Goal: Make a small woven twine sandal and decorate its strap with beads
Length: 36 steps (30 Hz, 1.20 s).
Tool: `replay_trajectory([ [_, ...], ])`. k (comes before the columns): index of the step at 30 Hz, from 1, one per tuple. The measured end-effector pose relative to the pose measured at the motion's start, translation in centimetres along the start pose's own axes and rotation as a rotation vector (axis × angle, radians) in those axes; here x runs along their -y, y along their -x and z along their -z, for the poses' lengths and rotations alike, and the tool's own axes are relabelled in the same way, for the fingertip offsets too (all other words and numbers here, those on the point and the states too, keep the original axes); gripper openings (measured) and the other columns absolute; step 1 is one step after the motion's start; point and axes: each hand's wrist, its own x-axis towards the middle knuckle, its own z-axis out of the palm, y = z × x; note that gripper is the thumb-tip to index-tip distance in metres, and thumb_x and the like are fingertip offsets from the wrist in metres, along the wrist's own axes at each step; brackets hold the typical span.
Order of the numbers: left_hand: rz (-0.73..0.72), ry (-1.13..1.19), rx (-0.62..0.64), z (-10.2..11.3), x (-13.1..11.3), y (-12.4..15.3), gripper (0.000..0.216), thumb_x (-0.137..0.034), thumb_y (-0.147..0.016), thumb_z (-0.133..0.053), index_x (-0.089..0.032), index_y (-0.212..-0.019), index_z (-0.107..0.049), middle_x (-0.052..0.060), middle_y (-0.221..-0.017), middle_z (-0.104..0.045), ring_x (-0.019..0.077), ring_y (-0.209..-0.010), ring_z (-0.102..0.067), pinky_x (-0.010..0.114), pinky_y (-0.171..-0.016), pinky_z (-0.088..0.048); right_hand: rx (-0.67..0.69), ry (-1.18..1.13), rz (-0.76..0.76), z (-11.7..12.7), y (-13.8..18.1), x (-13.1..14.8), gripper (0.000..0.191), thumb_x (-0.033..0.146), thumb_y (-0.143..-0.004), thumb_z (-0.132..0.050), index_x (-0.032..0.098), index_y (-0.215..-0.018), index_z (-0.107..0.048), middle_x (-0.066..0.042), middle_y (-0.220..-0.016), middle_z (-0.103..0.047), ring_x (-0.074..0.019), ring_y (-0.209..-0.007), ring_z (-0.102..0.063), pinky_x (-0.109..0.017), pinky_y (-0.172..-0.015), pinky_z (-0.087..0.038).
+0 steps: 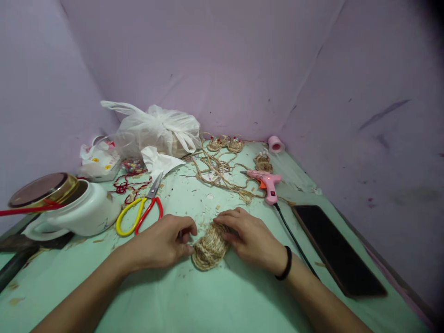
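"What colour is the miniature twine slipper (210, 249)?"
"Straw-tan, patterned in coiled and braided rows, with browner lines between them."
"And the tablecloth (166, 300)?"
"Pale mint green, flecked with tan and dark specks."
"The scissors (153, 191)?"
"One handle loop yellow, the other red; grey blades."
"The glue gun (269, 181) looks pink."
"Yes, with an orange trigger (262, 184) and a black cord (292, 236)."
"Any deep red?"
"The yarn (121, 187)."
"Whites?"
"The milky plastic bag (163, 125), and the mug (93, 208) with its blue strokes."
"Blacks?"
"The plain wristband (287, 264) and the phone (338, 249), brown-edged."
"The wall (208, 55)?"
"Lilac, with darker marks."
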Motion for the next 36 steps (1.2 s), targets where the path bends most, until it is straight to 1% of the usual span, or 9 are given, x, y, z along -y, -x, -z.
replay_trajectory([
  [4, 0.085, 0.024, 0.019, -0.8, 0.2, -0.3, 0.013, -0.028, -0.069, -0.055, -0.017, -0.066, -0.059, -0.003, -0.055, -0.050, 0.0111, -0.051, -0.045, 0.022, -0.046, -0.030, 0.032, -0.012, -0.130, 0.3, 0.1, 0.2, 0.022, 0.018, -0.069, -0.061, 0.019, -0.091, -0.065, -0.005, -0.082, -0.061, -0.0193, -0.078, -0.052, -0.032, -0.070, -0.038],
  [8, 0.156, 0.501, -0.044, -1.7, 0.2, -0.9, 0.022, -0.030, -0.071, -0.051, -0.015, -0.086, -0.055, -0.004, -0.057, -0.050, 0.0097, -0.044, -0.046, 0.022, -0.041, -0.036, 0.095, -0.384, -0.364, 0.6, 0.0, 0.0, 0.005, 0.016, -0.064, -0.060, 0.017, -0.066, -0.055, 0.003, -0.056, -0.050, -0.0108, -0.051, -0.046, -0.025, -0.050, -0.038],
  [11, 0.144, 0.717, -0.351, -1.7, 0.2, -1.3, 0.032, -0.031, -0.067, -0.058, -0.014, -0.093, -0.052, 0.000, -0.075, -0.056, 0.0077, -0.047, -0.048, 0.021, -0.042, -0.041, 0.066, -0.709, -0.487, 0.5, -0.2, 0.0, 0.015, 0.024, -0.068, -0.059, 0.018, -0.064, -0.046, 0.007, -0.051, -0.045, -0.0075, -0.043, -0.042, -0.022, -0.042, -0.043],
  [14, 0.218, 0.766, -0.623, -1.3, 0.3, -1.5, 0.029, -0.033, -0.067, -0.061, -0.014, -0.088, -0.053, -0.003, -0.062, -0.055, 0.0057, -0.040, -0.044, 0.019, -0.037, -0.035, -0.008, -1.145, -0.609, 0.5, -0.4, 0.0, 0.025, 0.028, -0.059, -0.070, 0.017, -0.062, -0.048, 0.008, -0.050, -0.045, -0.0053, -0.043, -0.042, -0.020, -0.044, -0.049],
  [17, 0.245, 0.931, -0.606, -1.5, 0.3, -1.6, 0.028, -0.032, -0.065, -0.063, -0.013, -0.083, -0.055, -0.008, -0.045, -0.046, 0.0051, -0.035, -0.038, 0.017, -0.033, -0.030, -0.001, -1.353, -0.661, 0.4, -0.5, 0.0, 0.029, 0.028, -0.054, -0.077, 0.015, -0.061, -0.052, 0.007, -0.051, -0.047, -0.0037, -0.043, -0.044, -0.018, -0.046, -0.051],
  [22, 0.223, 1.070, -0.440, -2.3, -0.2, -1.4, 0.033, -0.036, -0.061, -0.067, -0.010, -0.080, -0.061, -0.005, -0.045, -0.046, 0.0048, -0.037, -0.035, 0.016, -0.032, -0.022, -0.016, -1.441, -0.662, -0.1, -0.6, 0.1, 0.029, 0.025, -0.051, -0.081, 0.013, -0.061, -0.056, 0.006, -0.052, -0.049, -0.0030, -0.043, -0.044, -0.017, -0.046, -0.054],
  [25, 0.206, 0.994, -0.366, -2.6, -0.5, -1.3, 0.034, -0.040, -0.063, -0.063, -0.010, -0.079, -0.063, -0.005, -0.046, -0.046, 0.0048, -0.038, -0.034, 0.017, -0.033, -0.021, -0.008, -1.446, -0.649, -0.3, -0.5, 0.3, 0.027, 0.024, -0.053, -0.080, 0.012, -0.063, -0.057, 0.006, -0.054, -0.050, -0.0030, -0.043, -0.045, -0.017, -0.046, -0.054],
  [31, 0.256, 0.698, -0.394, -3.1, -0.7, -1.9, 0.023, -0.032, -0.069, -0.051, -0.012, -0.071, -0.061, -0.005, -0.044, -0.045, 0.0069, -0.037, -0.035, 0.020, -0.037, -0.028, 0.077, -1.574, -0.627, -0.9, -0.5, 0.5, 0.025, 0.022, -0.057, -0.079, 0.012, -0.064, -0.058, 0.005, -0.053, -0.052, -0.0026, -0.042, -0.047, -0.016, -0.047, -0.053],
  [36, 0.331, 0.241, -0.547, -0.8, 0.1, -1.0, 0.027, -0.027, -0.073, -0.049, -0.018, -0.094, -0.061, 0.006, -0.081, -0.064, 0.0193, -0.070, -0.058, 0.030, -0.063, -0.043, 0.101, -1.809, -0.565, -0.7, -0.6, -0.3, 0.023, 0.018, -0.059, -0.078, 0.011, -0.071, -0.060, 0.004, -0.057, -0.055, -0.0016, -0.044, -0.052, -0.010, -0.050, -0.052],
])
